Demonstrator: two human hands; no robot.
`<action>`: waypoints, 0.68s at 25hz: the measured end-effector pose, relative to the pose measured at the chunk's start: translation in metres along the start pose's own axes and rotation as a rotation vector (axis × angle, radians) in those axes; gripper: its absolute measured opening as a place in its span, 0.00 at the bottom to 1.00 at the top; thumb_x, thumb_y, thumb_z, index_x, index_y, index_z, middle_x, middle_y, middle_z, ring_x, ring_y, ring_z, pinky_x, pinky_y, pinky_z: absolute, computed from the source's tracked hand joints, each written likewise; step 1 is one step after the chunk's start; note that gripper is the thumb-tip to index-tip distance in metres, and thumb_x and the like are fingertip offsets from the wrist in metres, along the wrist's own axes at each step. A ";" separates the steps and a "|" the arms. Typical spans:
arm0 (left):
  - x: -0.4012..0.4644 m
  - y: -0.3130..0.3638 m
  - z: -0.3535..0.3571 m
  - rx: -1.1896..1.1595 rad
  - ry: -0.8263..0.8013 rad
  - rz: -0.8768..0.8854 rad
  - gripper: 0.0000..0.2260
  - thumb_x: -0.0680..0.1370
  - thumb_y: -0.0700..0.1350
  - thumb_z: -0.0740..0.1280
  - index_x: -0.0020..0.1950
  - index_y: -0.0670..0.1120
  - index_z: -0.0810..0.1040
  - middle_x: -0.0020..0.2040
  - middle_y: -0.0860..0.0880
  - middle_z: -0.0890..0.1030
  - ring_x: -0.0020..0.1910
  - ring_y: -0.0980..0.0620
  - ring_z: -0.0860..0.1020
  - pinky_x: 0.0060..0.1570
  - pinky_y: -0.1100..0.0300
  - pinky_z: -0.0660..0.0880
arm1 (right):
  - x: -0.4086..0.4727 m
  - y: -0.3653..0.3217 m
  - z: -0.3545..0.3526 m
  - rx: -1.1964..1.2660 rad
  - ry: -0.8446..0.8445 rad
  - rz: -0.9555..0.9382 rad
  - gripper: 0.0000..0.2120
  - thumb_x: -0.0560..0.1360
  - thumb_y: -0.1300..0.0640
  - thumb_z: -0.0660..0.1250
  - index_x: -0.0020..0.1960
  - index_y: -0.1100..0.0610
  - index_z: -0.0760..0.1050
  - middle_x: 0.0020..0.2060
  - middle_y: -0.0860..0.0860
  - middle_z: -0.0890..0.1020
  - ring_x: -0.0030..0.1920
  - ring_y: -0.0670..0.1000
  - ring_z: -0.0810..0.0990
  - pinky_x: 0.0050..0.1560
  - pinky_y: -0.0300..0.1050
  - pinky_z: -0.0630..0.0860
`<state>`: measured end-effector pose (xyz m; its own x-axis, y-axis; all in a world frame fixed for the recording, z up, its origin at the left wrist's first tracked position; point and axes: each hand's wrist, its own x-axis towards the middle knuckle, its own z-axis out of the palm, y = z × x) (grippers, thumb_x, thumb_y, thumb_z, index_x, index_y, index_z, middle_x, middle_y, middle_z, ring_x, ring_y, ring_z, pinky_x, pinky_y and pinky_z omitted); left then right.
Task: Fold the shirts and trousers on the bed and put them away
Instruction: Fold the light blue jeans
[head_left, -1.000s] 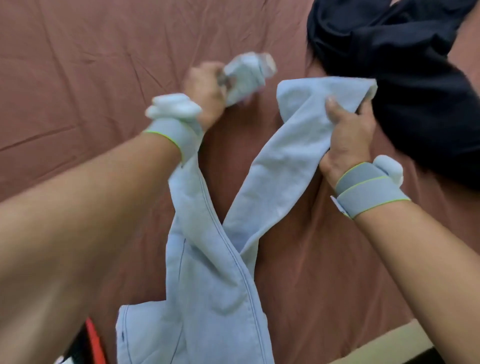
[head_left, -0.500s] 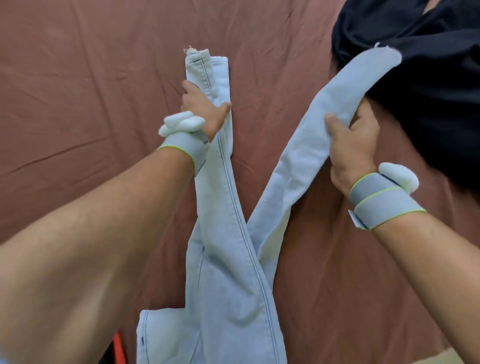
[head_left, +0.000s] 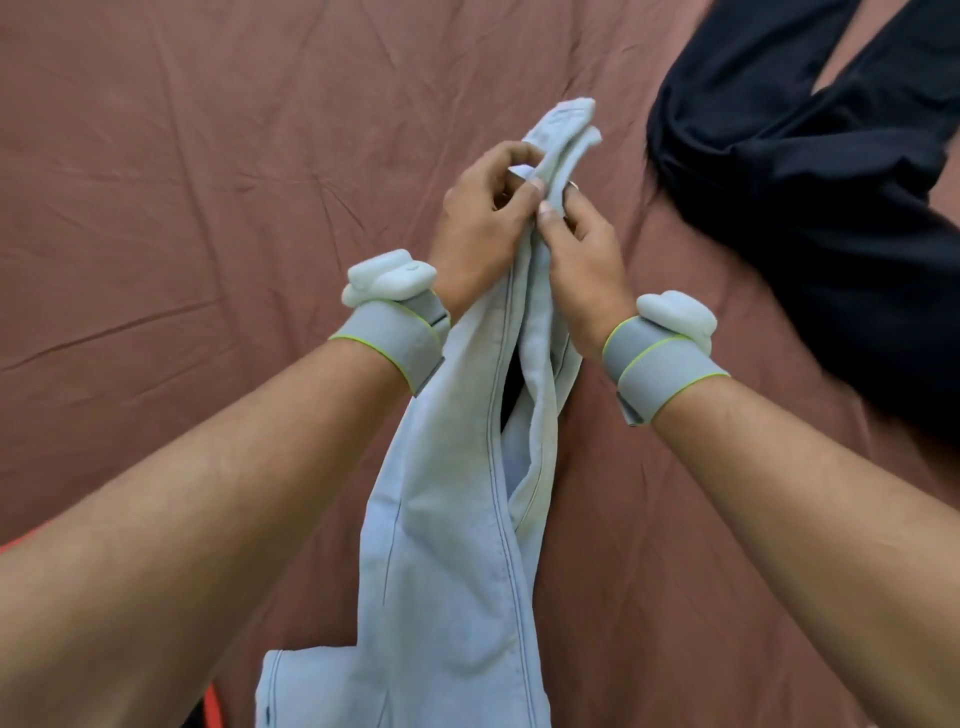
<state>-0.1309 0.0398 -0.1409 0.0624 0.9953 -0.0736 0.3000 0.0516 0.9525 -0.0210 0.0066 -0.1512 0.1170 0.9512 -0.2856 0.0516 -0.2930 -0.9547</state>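
A wrinkled reddish-brown bedsheet (head_left: 182, 218) spreads across nearly the whole view, creases fanning out over its left side, and down at the bottom left edge a thin strip of bright orange-red (head_left: 212, 709) peeks in beside something dark, too cropped to identify.

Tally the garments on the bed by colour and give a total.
Light blue: 1, the jeans, gripped near the leg ends by the left hand and right hand.
Black: 1, a dark garment; it may be more than one piece.
Total: 2
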 end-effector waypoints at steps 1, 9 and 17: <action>-0.001 0.000 0.004 -0.033 -0.044 -0.001 0.08 0.77 0.43 0.63 0.52 0.50 0.79 0.32 0.53 0.77 0.34 0.56 0.73 0.39 0.58 0.71 | 0.001 -0.005 0.000 0.070 0.010 0.025 0.13 0.75 0.50 0.63 0.57 0.52 0.78 0.51 0.52 0.84 0.53 0.51 0.82 0.60 0.57 0.76; -0.009 -0.014 -0.029 -0.105 0.140 -0.228 0.23 0.72 0.53 0.70 0.64 0.45 0.74 0.57 0.53 0.78 0.58 0.55 0.76 0.60 0.58 0.73 | 0.026 -0.039 -0.007 0.317 0.150 0.015 0.16 0.72 0.64 0.65 0.60 0.63 0.73 0.53 0.59 0.82 0.53 0.59 0.82 0.59 0.62 0.77; 0.020 0.032 -0.033 -0.558 -0.301 -0.413 0.18 0.85 0.48 0.57 0.56 0.39 0.82 0.46 0.45 0.85 0.44 0.50 0.84 0.48 0.56 0.81 | 0.061 -0.125 -0.027 0.630 0.001 -0.005 0.10 0.69 0.74 0.62 0.50 0.69 0.74 0.45 0.64 0.80 0.45 0.65 0.80 0.46 0.61 0.81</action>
<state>-0.1512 0.0637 -0.1022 0.3308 0.8248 -0.4587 -0.1658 0.5293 0.8321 0.0061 0.0985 -0.0466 0.1197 0.9522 -0.2810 -0.5416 -0.1745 -0.8223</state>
